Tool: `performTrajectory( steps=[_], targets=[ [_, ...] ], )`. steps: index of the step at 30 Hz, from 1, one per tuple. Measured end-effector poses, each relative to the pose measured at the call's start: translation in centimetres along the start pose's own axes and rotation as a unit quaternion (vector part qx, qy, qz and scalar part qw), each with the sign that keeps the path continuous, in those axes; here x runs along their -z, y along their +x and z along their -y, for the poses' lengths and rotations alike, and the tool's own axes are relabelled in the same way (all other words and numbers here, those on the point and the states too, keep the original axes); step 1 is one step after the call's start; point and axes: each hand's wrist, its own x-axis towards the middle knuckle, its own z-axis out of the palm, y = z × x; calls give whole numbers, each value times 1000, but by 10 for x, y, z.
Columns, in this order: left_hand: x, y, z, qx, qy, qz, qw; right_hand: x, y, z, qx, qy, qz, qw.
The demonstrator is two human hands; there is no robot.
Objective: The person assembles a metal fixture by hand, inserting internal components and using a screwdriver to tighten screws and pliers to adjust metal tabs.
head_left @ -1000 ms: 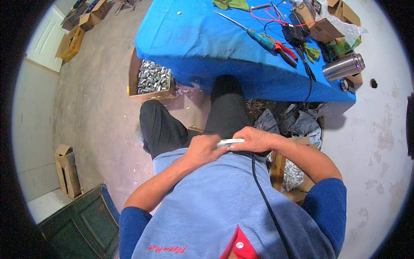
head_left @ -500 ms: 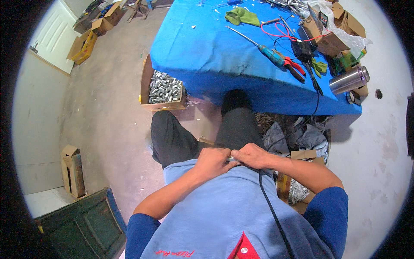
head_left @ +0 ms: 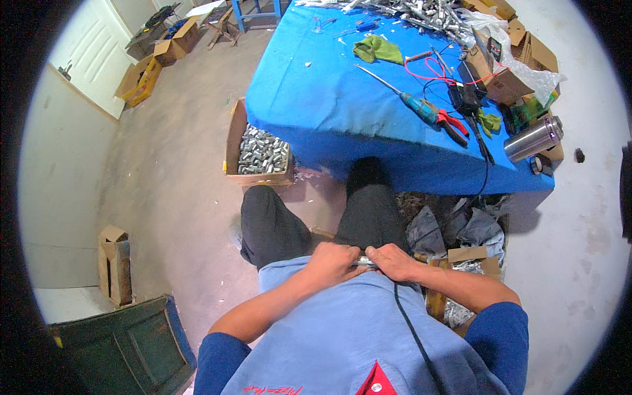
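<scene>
In front of my waist, my left hand and my right hand are closed side by side on a small silvery metal part. Thumbs and fingers cover most of it, so its full shape cannot be made out. A black cord runs from beneath my right hand down over my light blue shirt. On the blue-covered table ahead lie a screwdriver with a teal handle and red-handled pliers. A green cloth is farther back.
A carton of small metal cylinders stands on the floor left of the table. A steel flask lies at the table's right corner, near an open cardboard box. Metal parts are heaped at the back. Another carton sits beside my right arm.
The view has tilted up, so the scene sits lower and more of the far table shows. Both hands keep their hold at my waist; more of the metal part is visible between them.
</scene>
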Motion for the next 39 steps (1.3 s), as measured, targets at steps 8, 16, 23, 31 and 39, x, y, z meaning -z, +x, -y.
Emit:
performTrajectory(
  steps=[8,16,23,31,39],
  targets=[
    [-2,-4,-4,3,13,28,1000,-21,-6,-21,-4,94,-49,994],
    [-2,-4,-2,-13,48,13,999,-26,-2,-20,24,140,-82,986],
    [-2,-3,-7,6,61,21,998,-30,-6,-18,18,194,-89,977],
    [-4,-1,-6,17,72,25,997,-30,6,-35,14,184,-94,978],
    [-19,9,0,103,-3,5,995,33,9,-12,-107,249,137,953]
  ],
)
